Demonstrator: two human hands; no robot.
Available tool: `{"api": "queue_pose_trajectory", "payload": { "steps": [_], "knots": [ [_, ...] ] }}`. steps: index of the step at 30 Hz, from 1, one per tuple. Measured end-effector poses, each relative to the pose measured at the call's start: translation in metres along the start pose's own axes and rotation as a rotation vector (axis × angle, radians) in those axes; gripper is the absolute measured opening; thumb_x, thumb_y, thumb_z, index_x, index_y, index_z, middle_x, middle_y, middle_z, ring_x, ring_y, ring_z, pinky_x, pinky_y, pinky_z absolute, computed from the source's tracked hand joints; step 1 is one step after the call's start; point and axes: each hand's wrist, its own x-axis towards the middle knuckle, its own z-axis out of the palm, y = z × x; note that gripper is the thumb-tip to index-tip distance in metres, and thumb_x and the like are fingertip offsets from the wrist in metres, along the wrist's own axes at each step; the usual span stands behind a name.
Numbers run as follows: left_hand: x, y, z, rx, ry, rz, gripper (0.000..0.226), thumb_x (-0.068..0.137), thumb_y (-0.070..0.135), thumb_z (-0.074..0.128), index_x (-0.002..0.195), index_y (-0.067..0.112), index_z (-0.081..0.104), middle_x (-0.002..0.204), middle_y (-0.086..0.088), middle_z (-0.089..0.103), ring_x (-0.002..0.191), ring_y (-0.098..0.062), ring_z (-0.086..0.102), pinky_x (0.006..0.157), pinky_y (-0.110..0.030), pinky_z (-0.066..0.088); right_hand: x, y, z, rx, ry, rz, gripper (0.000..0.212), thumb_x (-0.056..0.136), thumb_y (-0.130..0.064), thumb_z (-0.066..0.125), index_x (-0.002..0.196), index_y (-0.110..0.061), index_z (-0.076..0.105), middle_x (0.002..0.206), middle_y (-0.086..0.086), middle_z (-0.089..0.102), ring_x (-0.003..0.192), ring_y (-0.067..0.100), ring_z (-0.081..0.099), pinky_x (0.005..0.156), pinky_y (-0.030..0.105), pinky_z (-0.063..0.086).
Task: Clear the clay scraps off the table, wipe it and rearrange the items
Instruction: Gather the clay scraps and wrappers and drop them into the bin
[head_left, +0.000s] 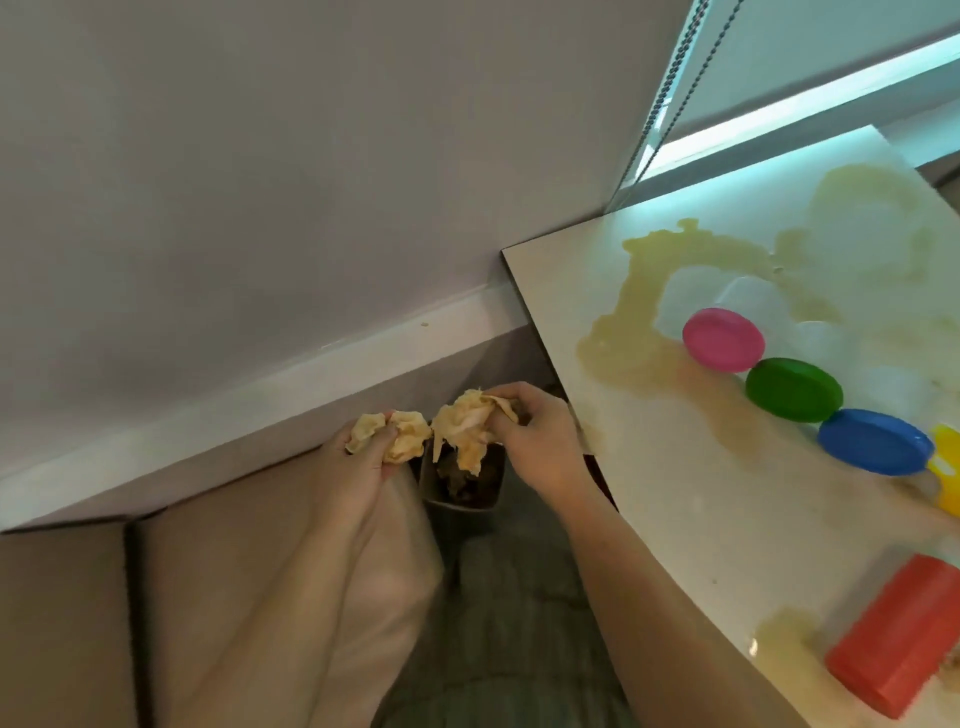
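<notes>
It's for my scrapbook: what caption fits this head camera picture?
Left hand and right hand hold yellow clay scraps over a bin beside the smeared table.

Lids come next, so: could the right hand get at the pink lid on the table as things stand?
Probably not yet. The right hand grips a clay scrap over the bin, beside the table. The way to the pink lid looks free, but the hand is full.

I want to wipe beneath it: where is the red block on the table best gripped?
Probably grip the red block from above, pinching across its two long sides at mid-length: it lies flat on the table, elongated, top face exposed.
</notes>
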Motion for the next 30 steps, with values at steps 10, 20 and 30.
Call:
{"api": "queue_pose_trajectory", "payload": {
  "steps": [10, 20, 30],
  "knots": [
    [0.111, -0.12, -0.007, -0.066, 0.084, -0.068, 0.018, 0.094, 0.012, 0.071, 0.11, 0.018, 0.077, 0.106, -0.002, 0.079, 0.102, -0.017, 0.074, 0.087, -0.031, 0.056, 0.096, 0.159, 0.104, 0.037, -0.023, 0.247, 0.017, 0.097, -0.019, 0.067, 0.108, -0.031, 0.073, 0.099, -0.014, 0.073, 0.093, 0.002, 0.069, 0.083, 0.027, 0.06],
    [0.163, -0.191, 0.007, -0.026, 0.028, -0.085, 0.021, 0.095, 0.008, 0.07, 0.114, 0.016, 0.077, 0.108, -0.005, 0.078, 0.105, -0.024, 0.074, 0.1, -0.045, 0.056, 0.143, 0.288, 0.155, -0.007, -0.03, 0.467, 0.017, 0.097, -0.018, 0.064, 0.11, -0.028, 0.069, 0.104, -0.011, 0.067, 0.101, 0.011, 0.063, 0.091, 0.033, 0.053],
    [0.188, -0.23, 0.018, 0.111, -0.024, -0.145, 0.018, 0.09, 0.018, 0.077, 0.107, 0.026, 0.078, 0.104, 0.001, 0.079, 0.103, -0.022, 0.074, 0.101, -0.05, 0.056, 0.155, 0.311, 0.158, -0.091, -0.258, 0.617, 0.063, 0.097, -0.028, 0.061, 0.153, -0.036, 0.036, 0.148, -0.001, 0.045, 0.132, 0.027, 0.049, 0.113, 0.049, 0.043]
  ]
}}
